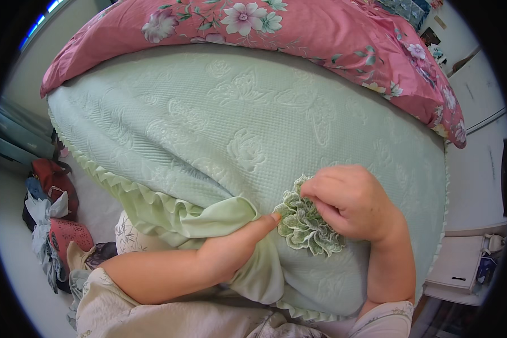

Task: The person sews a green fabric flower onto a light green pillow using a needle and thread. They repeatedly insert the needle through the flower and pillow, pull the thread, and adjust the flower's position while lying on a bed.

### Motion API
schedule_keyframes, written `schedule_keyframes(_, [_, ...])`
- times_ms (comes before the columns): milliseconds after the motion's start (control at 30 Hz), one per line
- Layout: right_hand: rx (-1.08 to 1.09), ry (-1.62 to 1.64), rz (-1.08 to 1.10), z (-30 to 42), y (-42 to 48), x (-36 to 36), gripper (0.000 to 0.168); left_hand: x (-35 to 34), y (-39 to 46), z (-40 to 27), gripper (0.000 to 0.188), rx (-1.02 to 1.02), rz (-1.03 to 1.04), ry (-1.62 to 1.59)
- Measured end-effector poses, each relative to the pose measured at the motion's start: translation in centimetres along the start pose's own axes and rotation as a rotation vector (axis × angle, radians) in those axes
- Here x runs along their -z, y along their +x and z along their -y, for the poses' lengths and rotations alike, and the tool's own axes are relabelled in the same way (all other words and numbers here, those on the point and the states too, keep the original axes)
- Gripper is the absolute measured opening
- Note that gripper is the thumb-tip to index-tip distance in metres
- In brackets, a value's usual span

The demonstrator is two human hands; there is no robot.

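Observation:
A pale green quilted bedspread [253, 126] with raised flower and butterfly patterns lies before me. My left hand [241, 238] grips its gathered edge near my lap, fingers hidden under the cloth. The thumb tip touches the left rim of a green layered fabric flower [302, 228] with white-edged petals, which rests on the bedspread. Over the flower's upper right side is my right hand [355, 203], thumb and fingers drawn together close to the petals. Whether anything thin sits between those fingertips is hidden. A ruffled light green border [186, 217] bunches up beside my left forearm.
A pink floral quilt [321, 42] covers the bed's far side. On the floor to the left stands a red perforated basket [69, 236] among clothes and a dark red bag [61, 186]. To the right is a white cabinet [454, 260].

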State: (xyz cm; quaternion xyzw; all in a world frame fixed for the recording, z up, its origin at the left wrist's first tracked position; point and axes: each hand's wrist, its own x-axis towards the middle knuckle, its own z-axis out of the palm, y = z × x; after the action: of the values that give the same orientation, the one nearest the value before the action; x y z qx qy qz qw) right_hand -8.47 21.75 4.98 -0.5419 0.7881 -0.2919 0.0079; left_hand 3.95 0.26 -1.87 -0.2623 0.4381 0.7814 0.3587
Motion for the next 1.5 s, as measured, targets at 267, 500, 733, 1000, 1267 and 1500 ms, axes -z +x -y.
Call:
schedule_keyframes(267, [-0.004,0.000,-0.001,-0.11,-0.02,-0.22,0.019,0.00,-0.02,-0.23,0.073,-0.024,0.065,0.032])
schedule_keyframes(500, [0.007,-0.002,-0.001,-0.07,0.03,-0.07,0.019,0.03,-0.33,-0.42,0.076,0.013,0.066,0.049])
schedule_keyframes(733, [0.001,-0.004,0.003,-0.13,0.05,-0.18,0.020,-0.23,-0.59,-0.77,0.072,-0.031,0.122,0.047])
schedule_keyframes(1000, [0.014,-0.019,-0.014,-0.05,0.10,-0.50,0.019,-0.30,-0.52,-0.66,0.065,-0.059,0.119,0.049])
schedule_keyframes(1267, [0.016,-0.028,-0.031,0.02,0.10,-0.97,0.015,-0.39,-0.68,-0.65,0.063,-0.017,0.126,0.005])
schedule_keyframes(1500, [0.002,-0.030,0.004,-0.08,-0.04,-1.00,0.010,0.02,-0.30,-0.18,0.066,0.001,0.106,0.048])
